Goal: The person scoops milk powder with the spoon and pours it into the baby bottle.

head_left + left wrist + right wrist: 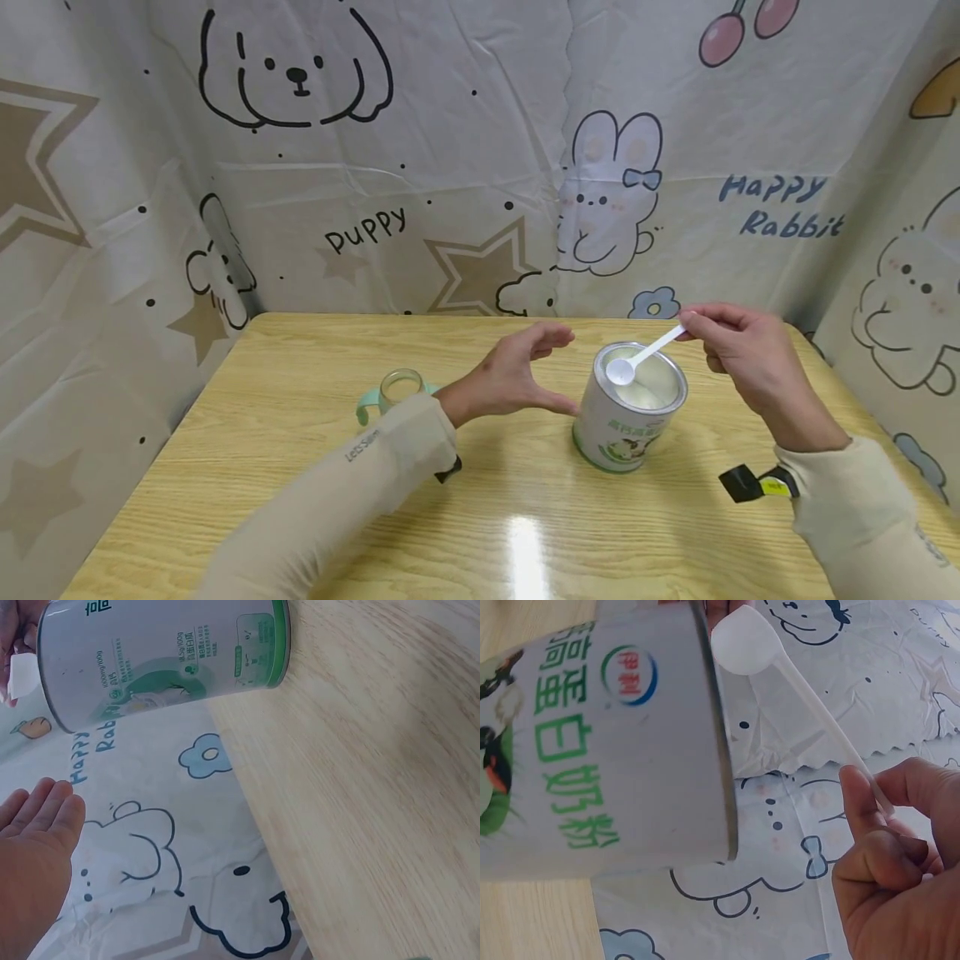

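Observation:
My right hand [750,358] pinches the handle end of a white measuring scoop [621,372], whose bowl hovers over the mouth of a milk powder can [626,437]. Pale powder [652,383] shows inside the lidless can, which stands upright on the table. In the right wrist view the scoop [746,641] appears beyond the can's rim, its handle between thumb and finger. My left hand [513,371] is beside the can on its left, thumb and fingers spread apart and holding nothing. The left wrist view shows those fingers [45,817] extended, apart from the can [165,652].
A glass bottle [401,385] with mint green handles stands behind the left forearm, partly hidden by the sleeve. The wooden table [300,350] meets a cartoon-printed cloth [465,167] at its back edge. More printed cloth hangs at both sides.

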A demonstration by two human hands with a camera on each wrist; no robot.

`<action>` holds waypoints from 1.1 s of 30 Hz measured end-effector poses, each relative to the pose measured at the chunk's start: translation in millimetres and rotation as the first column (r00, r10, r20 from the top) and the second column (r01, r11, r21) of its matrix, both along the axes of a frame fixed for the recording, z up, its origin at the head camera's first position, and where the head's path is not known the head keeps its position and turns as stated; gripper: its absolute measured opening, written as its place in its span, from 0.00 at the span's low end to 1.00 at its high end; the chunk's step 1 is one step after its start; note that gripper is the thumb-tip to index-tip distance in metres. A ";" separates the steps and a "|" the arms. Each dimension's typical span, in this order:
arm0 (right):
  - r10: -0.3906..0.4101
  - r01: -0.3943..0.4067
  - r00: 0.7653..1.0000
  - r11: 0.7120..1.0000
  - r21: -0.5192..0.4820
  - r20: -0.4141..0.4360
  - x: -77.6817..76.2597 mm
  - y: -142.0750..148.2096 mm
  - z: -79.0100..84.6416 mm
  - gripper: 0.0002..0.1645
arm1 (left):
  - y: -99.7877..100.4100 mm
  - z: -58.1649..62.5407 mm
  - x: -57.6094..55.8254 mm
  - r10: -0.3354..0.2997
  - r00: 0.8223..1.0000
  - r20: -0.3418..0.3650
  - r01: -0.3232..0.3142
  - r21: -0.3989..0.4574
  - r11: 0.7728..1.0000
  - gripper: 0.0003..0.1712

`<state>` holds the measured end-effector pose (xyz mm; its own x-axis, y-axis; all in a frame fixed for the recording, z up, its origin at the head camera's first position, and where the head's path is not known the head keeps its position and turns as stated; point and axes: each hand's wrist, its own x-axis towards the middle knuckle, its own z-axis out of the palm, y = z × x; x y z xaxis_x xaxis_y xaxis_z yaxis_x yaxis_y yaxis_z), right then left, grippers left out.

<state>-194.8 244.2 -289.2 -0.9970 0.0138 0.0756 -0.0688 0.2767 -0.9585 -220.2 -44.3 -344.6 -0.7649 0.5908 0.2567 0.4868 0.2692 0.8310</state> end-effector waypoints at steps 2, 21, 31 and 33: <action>-0.010 0.010 1.000 1.000 0.012 0.002 0.1 2.1 -0.9 0.05 | 3.3 -1.2 -1.1 -0.003 1.000 -0.002 0.003 -0.006 1.000 0.53; -0.096 0.127 0.991 0.883 0.452 -0.091 4.6 2.4 -9.3 0.29 | 27.4 -19.3 -7.2 -0.010 0.998 0.064 0.013 -0.043 0.999 0.57; -0.037 0.158 0.976 0.796 0.584 -0.213 3.2 -5.6 -17.2 0.25 | 46.8 -24.9 -9.7 -0.045 0.999 0.030 0.046 -0.051 0.998 0.56; -0.023 0.157 0.974 0.784 0.600 -0.226 2.8 -8.9 -18.2 0.23 | 49.7 -26.1 -9.8 -0.050 0.998 0.028 0.052 -0.045 0.998 0.56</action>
